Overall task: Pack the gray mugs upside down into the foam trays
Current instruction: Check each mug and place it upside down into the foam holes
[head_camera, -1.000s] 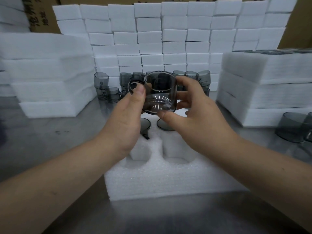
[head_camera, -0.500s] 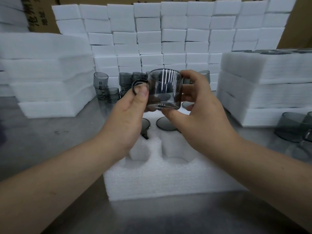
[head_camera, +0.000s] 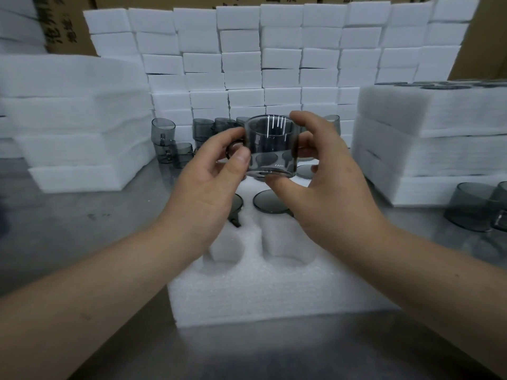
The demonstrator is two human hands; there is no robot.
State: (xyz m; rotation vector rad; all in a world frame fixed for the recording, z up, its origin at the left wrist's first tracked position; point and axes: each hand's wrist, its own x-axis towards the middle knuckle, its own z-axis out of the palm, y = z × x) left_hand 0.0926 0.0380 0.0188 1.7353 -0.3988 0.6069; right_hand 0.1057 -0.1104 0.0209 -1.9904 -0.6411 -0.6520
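Observation:
I hold a translucent gray mug (head_camera: 270,145) upright in the air above the foam tray (head_camera: 263,294). My left hand (head_camera: 211,187) pinches its handle on the left side. My right hand (head_camera: 321,185) grips the body, thumb under the base and fingers round the far side. In the tray, several mugs sit upside down in the far pockets, their round bases (head_camera: 270,205) showing. The two near pockets (head_camera: 227,246) show only white foam.
Loose gray mugs (head_camera: 164,142) stand at the back of the metal table (head_camera: 82,223). Two more mugs (head_camera: 472,211) sit at the right edge. Stacked foam sheets (head_camera: 76,122) rise on the left, packed trays (head_camera: 428,138) on the right, foam blocks (head_camera: 279,58) behind.
The mug has turned in my hands from tilted with its mouth toward me to upright, and it has risen slightly. Both hands kept their hold.

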